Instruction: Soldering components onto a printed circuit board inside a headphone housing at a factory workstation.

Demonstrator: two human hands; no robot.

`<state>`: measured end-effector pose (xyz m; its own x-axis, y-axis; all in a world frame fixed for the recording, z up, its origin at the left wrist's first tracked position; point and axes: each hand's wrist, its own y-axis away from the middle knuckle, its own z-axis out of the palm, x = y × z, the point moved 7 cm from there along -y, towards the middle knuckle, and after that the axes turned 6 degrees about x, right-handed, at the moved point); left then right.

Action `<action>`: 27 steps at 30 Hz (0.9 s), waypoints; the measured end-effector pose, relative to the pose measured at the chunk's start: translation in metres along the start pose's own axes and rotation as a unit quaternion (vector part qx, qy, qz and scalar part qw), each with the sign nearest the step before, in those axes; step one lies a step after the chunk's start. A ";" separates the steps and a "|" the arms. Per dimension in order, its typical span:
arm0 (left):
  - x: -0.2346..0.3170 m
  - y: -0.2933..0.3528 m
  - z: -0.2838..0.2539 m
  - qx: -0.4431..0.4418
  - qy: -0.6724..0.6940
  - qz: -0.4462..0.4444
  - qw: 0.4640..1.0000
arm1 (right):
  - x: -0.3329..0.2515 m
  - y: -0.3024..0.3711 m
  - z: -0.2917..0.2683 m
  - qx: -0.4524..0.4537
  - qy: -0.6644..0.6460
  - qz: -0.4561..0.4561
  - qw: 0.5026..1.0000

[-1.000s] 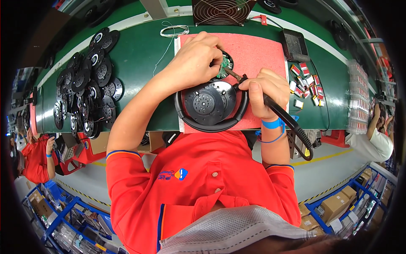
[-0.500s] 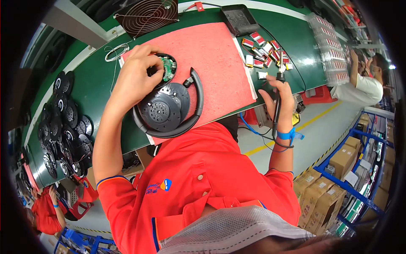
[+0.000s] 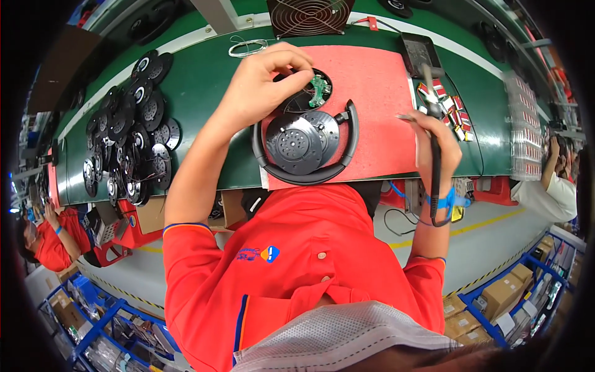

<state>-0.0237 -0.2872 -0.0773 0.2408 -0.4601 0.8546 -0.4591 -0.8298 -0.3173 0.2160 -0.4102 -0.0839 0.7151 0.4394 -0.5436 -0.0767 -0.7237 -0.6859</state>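
Pink matting [image 3: 384, 102] bears headphones [image 3: 297, 146] partly under the left hand [image 3: 265, 82].

- Open strip: mat [image 3: 378, 87], right of the headphones [image 3: 294, 144].
- Open gap: tabletop [image 3: 201, 93] between discs [image 3: 133, 121] and left forearm [image 3: 201, 161].
- Obstacles: fan [image 3: 310, 15] at far edge; tray [image 3: 418, 49] and batteries [image 3: 462, 121] beyond the right hand [image 3: 447, 146].

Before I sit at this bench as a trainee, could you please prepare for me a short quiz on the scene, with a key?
1. True or false: the right hand holds the soldering iron.
2. Where does the black headband lie? (A) in the black tray; (B) on the pink mat; (C) on the fan.
3. Fill in: the circuit board near the left hand is coloured ____.

Key: 1. True. 2. B. 3. Green.
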 end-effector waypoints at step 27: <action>-0.021 0.020 0.008 0.046 0.239 -0.162 0.956 | -0.041 -0.049 0.109 -0.009 -0.265 0.032 0.964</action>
<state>-0.0312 -0.2965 -0.1046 -0.0715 0.0047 0.9974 -0.3451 -0.9383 -0.0204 0.1149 -0.3348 -0.0811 0.2527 0.6002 -0.7588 -0.0931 -0.7656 -0.6366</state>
